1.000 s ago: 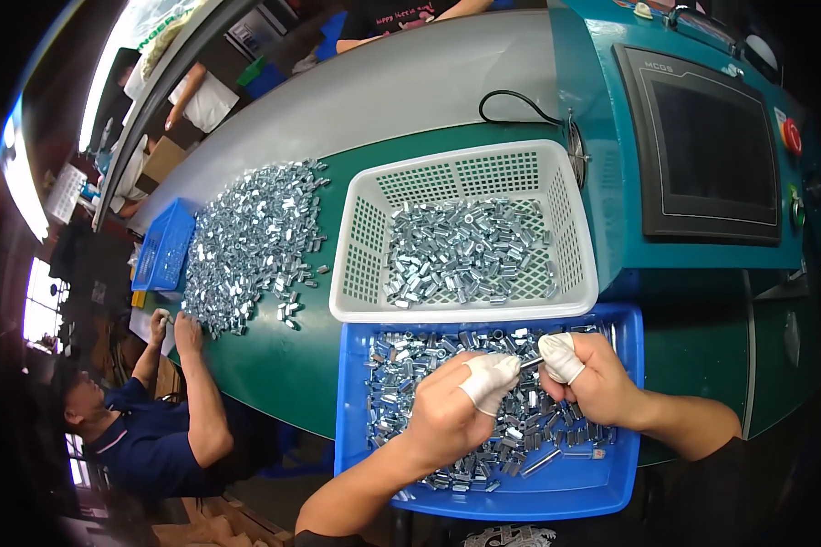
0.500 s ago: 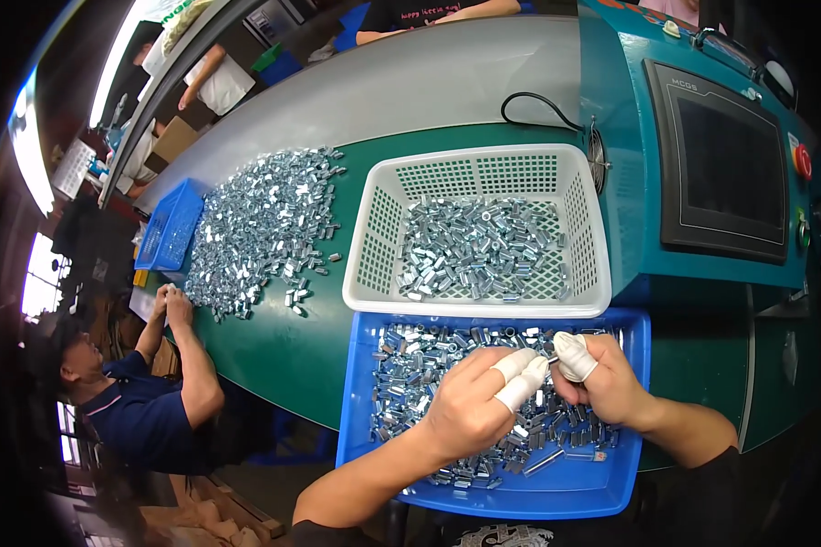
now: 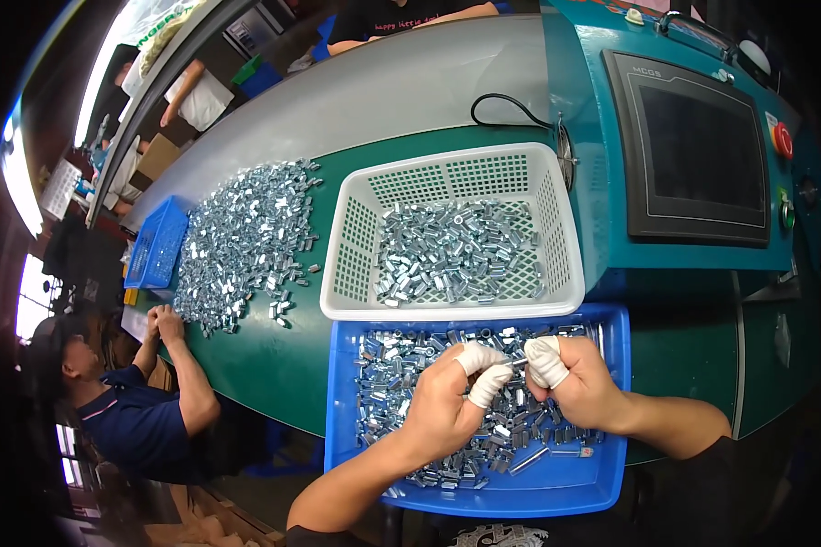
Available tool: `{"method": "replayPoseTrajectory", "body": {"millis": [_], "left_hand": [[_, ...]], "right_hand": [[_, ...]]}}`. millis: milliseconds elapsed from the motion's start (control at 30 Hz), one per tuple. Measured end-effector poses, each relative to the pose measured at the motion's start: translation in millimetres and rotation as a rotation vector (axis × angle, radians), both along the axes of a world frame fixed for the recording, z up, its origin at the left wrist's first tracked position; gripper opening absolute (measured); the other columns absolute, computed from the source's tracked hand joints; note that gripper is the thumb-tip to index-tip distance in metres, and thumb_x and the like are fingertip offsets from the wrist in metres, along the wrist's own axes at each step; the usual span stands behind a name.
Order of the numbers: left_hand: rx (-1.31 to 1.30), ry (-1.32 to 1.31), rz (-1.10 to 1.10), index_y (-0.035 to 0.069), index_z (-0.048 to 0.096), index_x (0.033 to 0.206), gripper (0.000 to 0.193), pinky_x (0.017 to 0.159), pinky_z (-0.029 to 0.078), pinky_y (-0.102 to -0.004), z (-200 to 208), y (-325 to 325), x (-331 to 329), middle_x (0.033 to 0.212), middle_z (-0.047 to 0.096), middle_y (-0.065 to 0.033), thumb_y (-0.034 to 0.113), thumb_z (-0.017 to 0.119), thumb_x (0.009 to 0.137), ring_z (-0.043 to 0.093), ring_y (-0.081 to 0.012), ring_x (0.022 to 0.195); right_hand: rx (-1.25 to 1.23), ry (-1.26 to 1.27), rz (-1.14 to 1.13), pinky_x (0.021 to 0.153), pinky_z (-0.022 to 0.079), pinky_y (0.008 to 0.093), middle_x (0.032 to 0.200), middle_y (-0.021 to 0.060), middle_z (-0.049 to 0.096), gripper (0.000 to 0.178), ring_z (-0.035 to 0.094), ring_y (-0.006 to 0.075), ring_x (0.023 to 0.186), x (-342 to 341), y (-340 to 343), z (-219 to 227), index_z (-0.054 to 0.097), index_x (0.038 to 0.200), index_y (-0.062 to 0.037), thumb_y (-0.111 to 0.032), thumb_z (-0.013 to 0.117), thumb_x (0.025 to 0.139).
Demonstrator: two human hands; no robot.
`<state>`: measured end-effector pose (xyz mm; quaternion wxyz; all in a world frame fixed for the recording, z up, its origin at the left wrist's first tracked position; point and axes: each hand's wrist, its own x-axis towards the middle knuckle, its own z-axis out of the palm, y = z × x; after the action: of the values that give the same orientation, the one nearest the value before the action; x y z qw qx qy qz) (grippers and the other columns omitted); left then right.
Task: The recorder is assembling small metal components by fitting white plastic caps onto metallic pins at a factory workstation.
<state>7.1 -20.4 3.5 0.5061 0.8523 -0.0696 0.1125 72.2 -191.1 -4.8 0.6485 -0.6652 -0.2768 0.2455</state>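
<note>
Both hands over the blue tray [image 3: 611, 474] at the near edge of the green desk [image 3: 274, 356]. Left hand [image 3: 442, 406] and right hand [image 3: 579, 383] meet at their white-wrapped fingertips [image 3: 482, 357], pinched together on one small metal part [image 3: 517, 362] held just above the loose parts [image 3: 388, 383] in the tray. Left grasps one end, right the other, as far as can be seen.

Just behind the tray: white perforated basket [image 3: 356, 273], partly filled with like pieces. Further left, a wide heap of parts [image 3: 246, 242] spread on the desk, a co-worker's hands [image 3: 162, 321] at its near edge. Teal machine with a dark screen [image 3: 698, 159] to the right.

Risks, as judged: the part is small and the finger wraps look slick — it could slip and drop back among the loose ones, lost to sorting. An elbow might nudge the tray, which sits close to the desk edge.

Hard to make out — the part's exact shape, and whether it is one piece or two; fingers cover most of it.
</note>
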Motion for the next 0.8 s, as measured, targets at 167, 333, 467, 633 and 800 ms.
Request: {"method": "replayPoseTrajectory", "body": {"millis": [167, 333, 467, 633, 800], "left_hand": [[0.213, -0.18, -0.056, 0.001, 0.066, 0.089, 0.018, 0.06, 0.045, -0.0267, 10, 9, 11, 0.073, 0.06, -0.0066, 0.002, 0.072, 0.072, 0.055, -0.0155, 0.065], [-0.024, 0.037, 0.236, -0.002, 0.062, 0.102, 0.024, 0.068, 0.046, -0.0215, -1, 29, 27, 0.088, 0.062, -0.0053, -0.002, 0.065, 0.079, 0.054, -0.0071, 0.072], [0.031, -0.103, 0.142, -0.001, 0.064, 0.098, 0.021, 0.064, 0.046, -0.0233, 0, 14, 30, 0.087, 0.065, -0.0074, -0.002, 0.067, 0.077, 0.057, -0.0098, 0.069], [0.687, -0.027, -0.049, 0.0, 0.065, 0.094, 0.033, 0.06, 0.045, -0.0364, -12, 9, 18, 0.075, 0.059, -0.009, 0.024, 0.073, 0.072, 0.055, -0.0253, 0.067], [0.651, 0.018, -0.048, 0.0, 0.062, 0.097, 0.037, 0.063, 0.045, -0.0382, -28, 5, 15, 0.076, 0.058, -0.0109, 0.027, 0.072, 0.073, 0.056, -0.0283, 0.07]], "right_hand": [[-0.044, 0.102, -0.039, 0.049, 0.034, 0.0236, 0.053, -0.0004, 0.047, 0.044, 0.04, 0.0062, 0.051, 5, -2, 5, 0.048, 0.06, -0.0054, -0.025, 0.04, 0.098], [0.104, 0.167, -0.184, 0.049, 0.033, 0.0235, 0.053, -0.0008, 0.045, 0.042, 0.039, 0.0059, 0.051, 5, -1, 5, 0.044, 0.06, -0.006, -0.024, 0.038, 0.097], [0.133, 0.139, -0.161, 0.047, 0.032, 0.022, 0.053, -0.0018, 0.046, 0.042, 0.039, 0.0046, 0.049, 5, -5, 5, 0.047, 0.061, -0.0066, -0.027, 0.038, 0.097], [0.12, 0.216, -0.158, 0.044, 0.029, 0.0209, 0.052, -0.0022, 0.047, 0.042, 0.037, 0.0034, 0.047, 7, -4, 5, 0.049, 0.061, -0.0071, -0.027, 0.039, 0.097], [0.102, 0.176, -0.123, 0.043, 0.029, 0.0211, 0.052, -0.0017, 0.047, 0.041, 0.036, 0.0035, 0.046, 5, -2, 5, 0.048, 0.061, -0.0069, -0.025, 0.039, 0.097]]}}
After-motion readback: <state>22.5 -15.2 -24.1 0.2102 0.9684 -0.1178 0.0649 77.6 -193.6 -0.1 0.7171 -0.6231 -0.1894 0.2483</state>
